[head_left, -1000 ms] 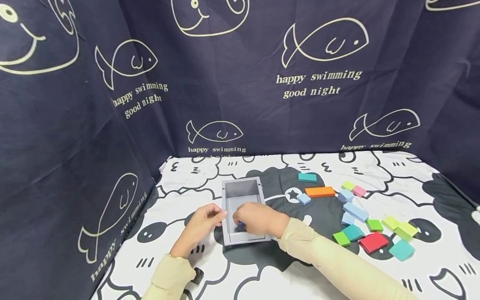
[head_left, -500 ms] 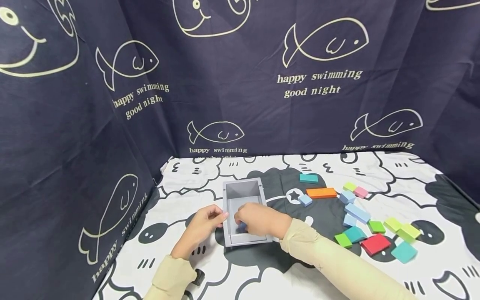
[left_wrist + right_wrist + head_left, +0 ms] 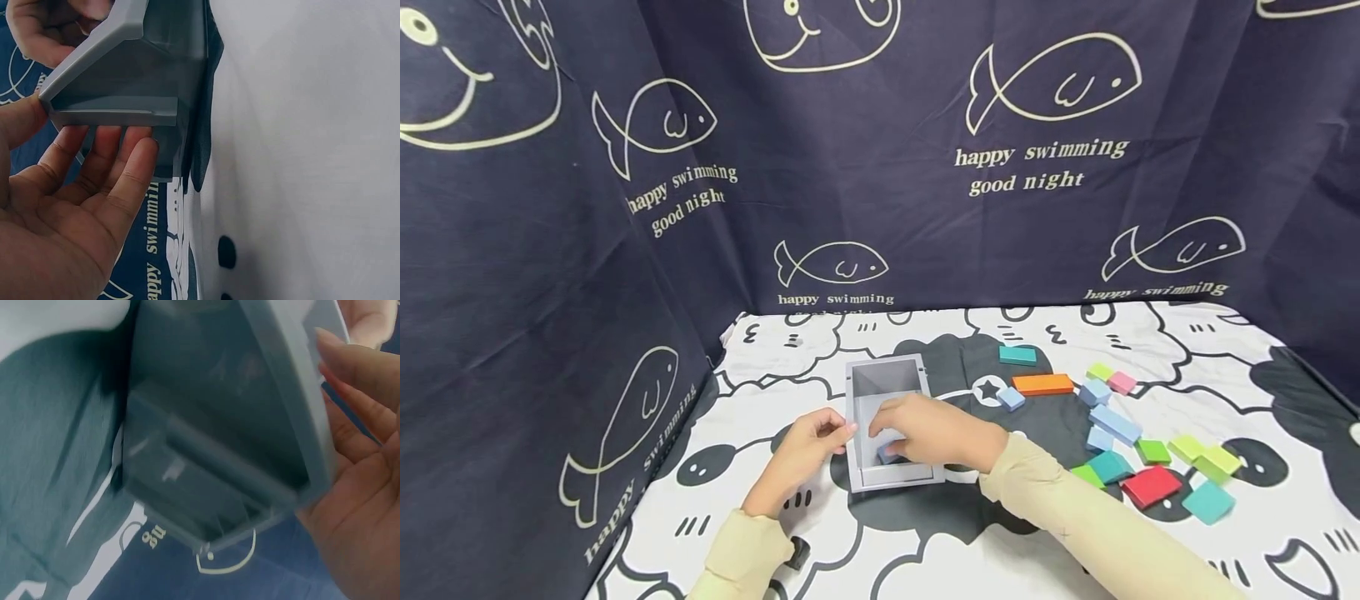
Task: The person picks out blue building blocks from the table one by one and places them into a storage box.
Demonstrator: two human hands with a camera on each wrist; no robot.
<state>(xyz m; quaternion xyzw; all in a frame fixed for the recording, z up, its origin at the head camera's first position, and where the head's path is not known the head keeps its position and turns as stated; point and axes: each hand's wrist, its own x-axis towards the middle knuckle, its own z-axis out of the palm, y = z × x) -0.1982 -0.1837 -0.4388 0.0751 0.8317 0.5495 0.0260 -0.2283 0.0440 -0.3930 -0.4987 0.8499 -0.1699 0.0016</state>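
Note:
A grey open-topped plastic box (image 3: 886, 364) stands on the patterned cloth. My left hand (image 3: 808, 450) pinches its left rim, thumb on top and fingers beneath the ledge, as the left wrist view shows (image 3: 75, 212). Inside the near end of the box lies a blue block (image 3: 887, 454), partly hidden by the right hand. My right hand (image 3: 936, 429) reaches over the right wall, its thumb and fingers spread apart just above the block. The right wrist view has that hand (image 3: 362, 462) beside the box's outer wall, fingers loose.
Right of the box lie loose blocks: an orange bar (image 3: 1042, 384), a teal block (image 3: 1017, 356), a small light blue block (image 3: 1011, 399), a red block (image 3: 1152, 487) and several others. A dark curtain (image 3: 850, 192) with fish drawings hangs behind and at the left.
My right hand has loosened its fingers from the blue block and drawn slightly up and right, showing more of the block. The left hand stays on the rim.

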